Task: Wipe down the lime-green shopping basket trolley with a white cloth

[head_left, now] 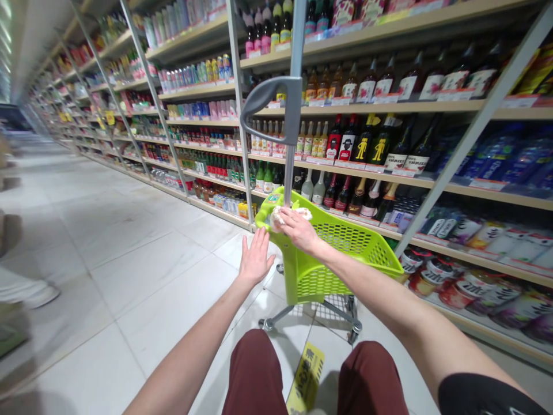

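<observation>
A bright green plastic shopping cart (345, 245) on grey casters stands in front of me, with a tall grey pole and loop handle (289, 109) rising from its near left corner. My right hand (299, 229) presses a crumpled white cloth (277, 220) against the cart's rim at the foot of the pole; its fingers bend over the cloth and hide part of it. Just left of the cart's corner is my left hand (256, 257), fingers stretched out and holding nothing. Its fingertips are at the green rim; whether they touch it I cannot tell.
Long shelves (371, 106) of bottles, cans and packs run along the right side and into the distance. A yellow floor sign (306, 377) lies between my knees. At the far left a person's shoe (42, 294) shows on the white tiled floor (142, 274).
</observation>
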Demonstrator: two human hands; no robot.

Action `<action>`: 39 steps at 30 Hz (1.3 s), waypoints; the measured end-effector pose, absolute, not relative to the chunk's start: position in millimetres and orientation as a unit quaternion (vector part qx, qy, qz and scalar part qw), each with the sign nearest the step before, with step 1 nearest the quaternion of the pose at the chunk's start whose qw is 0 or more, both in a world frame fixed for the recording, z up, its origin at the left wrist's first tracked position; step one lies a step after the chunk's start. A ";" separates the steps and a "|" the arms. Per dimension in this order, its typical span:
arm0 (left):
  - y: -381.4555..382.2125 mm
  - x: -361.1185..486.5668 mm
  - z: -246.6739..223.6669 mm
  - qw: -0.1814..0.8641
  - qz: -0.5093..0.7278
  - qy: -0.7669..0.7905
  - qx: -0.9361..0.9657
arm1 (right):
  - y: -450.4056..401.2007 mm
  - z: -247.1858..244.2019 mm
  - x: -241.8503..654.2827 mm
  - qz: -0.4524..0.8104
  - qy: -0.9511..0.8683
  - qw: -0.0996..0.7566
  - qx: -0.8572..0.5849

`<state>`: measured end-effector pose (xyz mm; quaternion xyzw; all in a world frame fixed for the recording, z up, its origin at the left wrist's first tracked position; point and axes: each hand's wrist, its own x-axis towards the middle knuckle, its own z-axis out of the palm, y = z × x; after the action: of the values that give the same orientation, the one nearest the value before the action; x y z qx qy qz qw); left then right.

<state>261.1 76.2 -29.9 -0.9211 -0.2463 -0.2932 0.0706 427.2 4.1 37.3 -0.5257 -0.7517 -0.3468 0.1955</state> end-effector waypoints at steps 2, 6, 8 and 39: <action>73.8 256.7 -41.0 0.072 -0.282 -0.251 -0.923 | 2.7 17.1 424.1 -0.339 -0.754 0.204 -0.524; 67.5 247.6 -61.9 0.081 -0.259 -0.253 -0.929 | -7.0 -38.4 421.9 -0.320 -0.774 0.162 -0.521; 63.2 245.5 -70.0 0.084 -0.250 -0.251 -0.931 | -13.6 -66.3 421.7 -0.302 -0.786 0.120 -0.527; 9.4 281.1 -101.1 -0.859 -0.140 -0.233 -0.433 | -45.4 -106.6 368.8 -0.005 -0.398 0.571 -0.718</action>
<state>281.1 9.4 -101.1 -0.4331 -0.2334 -0.1401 -0.8593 368.8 -45.4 -106.6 -0.7178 -0.3985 -0.0047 0.5709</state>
